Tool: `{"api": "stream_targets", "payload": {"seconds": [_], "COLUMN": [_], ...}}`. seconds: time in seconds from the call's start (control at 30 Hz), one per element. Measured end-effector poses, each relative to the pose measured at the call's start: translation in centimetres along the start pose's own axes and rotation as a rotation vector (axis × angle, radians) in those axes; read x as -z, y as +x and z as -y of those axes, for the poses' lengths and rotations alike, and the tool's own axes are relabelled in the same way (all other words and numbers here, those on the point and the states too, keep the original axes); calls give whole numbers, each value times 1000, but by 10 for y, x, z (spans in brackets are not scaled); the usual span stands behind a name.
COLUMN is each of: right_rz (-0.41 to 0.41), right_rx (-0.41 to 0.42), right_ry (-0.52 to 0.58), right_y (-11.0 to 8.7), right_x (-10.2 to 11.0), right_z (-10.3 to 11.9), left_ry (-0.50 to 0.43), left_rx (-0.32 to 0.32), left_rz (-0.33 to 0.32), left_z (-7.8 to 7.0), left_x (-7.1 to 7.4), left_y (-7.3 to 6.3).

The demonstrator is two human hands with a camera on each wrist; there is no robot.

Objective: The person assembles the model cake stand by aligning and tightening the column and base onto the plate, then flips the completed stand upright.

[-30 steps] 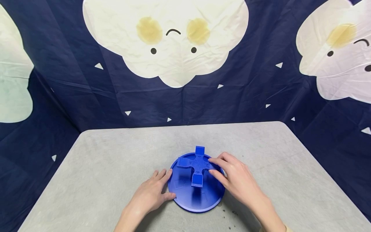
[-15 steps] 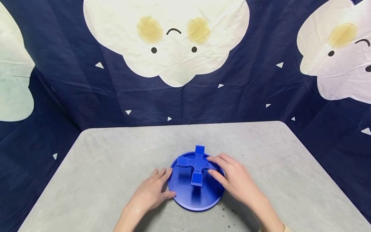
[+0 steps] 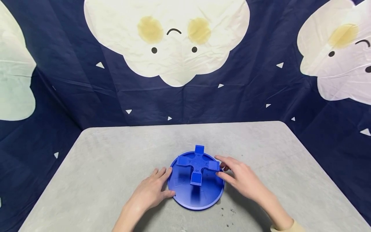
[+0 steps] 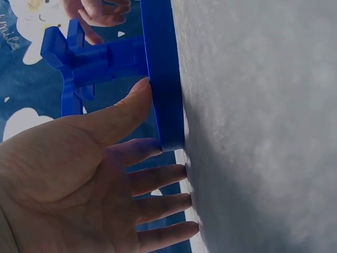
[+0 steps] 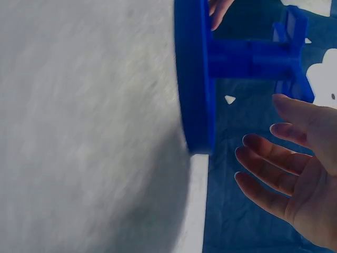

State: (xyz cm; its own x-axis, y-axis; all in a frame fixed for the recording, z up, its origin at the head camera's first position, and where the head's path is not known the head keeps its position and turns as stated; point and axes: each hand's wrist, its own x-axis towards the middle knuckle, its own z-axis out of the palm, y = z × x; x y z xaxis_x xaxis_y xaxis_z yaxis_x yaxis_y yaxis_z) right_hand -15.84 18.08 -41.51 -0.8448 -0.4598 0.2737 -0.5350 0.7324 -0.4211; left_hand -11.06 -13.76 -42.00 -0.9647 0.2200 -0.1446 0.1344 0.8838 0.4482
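Touching base (image 3: 207, 197) with straight-fingered left hand (image 3: 151, 191); holding nothing in loosely spread right hand (image 3: 241, 175) beside 4-armed cross (image 3: 198, 163), seemingly mounted already; cannot judge remainder.

In the head view, 12 o'clock being far, the right hand (image 3: 244, 177) sits further out toward 3 o'clock: its index finger (image 3: 222, 158) and thumb (image 3: 224, 176), a second ago near the middle of the blue cross (image 3: 198, 162), flank the outer end of its 3 o'clock arm (image 3: 214, 165), now in view. More pale-yellow sleeve (image 3: 288, 227) shows toward 4 o'clock.
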Motion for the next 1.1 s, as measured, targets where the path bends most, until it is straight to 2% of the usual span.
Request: {"api": "stream_targets", "payload": {"seconds": [0.23, 0.43, 0.57, 0.8, 1.1], "right_rz": [56, 93, 149, 254, 318], "right_rx": [-59, -68, -91, -125, -174], "right_ry": [-13, -29, -49, -81, -82], "right_y": [2, 5, 7, 12, 17], "right_x": [-4, -9, -12, -13, -15], "right_z": [-11, -18, -22, -24, -27], "left_ry": [12, 56, 60, 51, 74], "left_rx": [-29, -83, -110, -95, -81], "left_rz": [-6, -101, -131, -139, -141], "left_z": [1, 6, 11, 19, 21], "left_x": [1, 2, 6, 12, 7], "left_y": [3, 7, 13, 26, 35]}}
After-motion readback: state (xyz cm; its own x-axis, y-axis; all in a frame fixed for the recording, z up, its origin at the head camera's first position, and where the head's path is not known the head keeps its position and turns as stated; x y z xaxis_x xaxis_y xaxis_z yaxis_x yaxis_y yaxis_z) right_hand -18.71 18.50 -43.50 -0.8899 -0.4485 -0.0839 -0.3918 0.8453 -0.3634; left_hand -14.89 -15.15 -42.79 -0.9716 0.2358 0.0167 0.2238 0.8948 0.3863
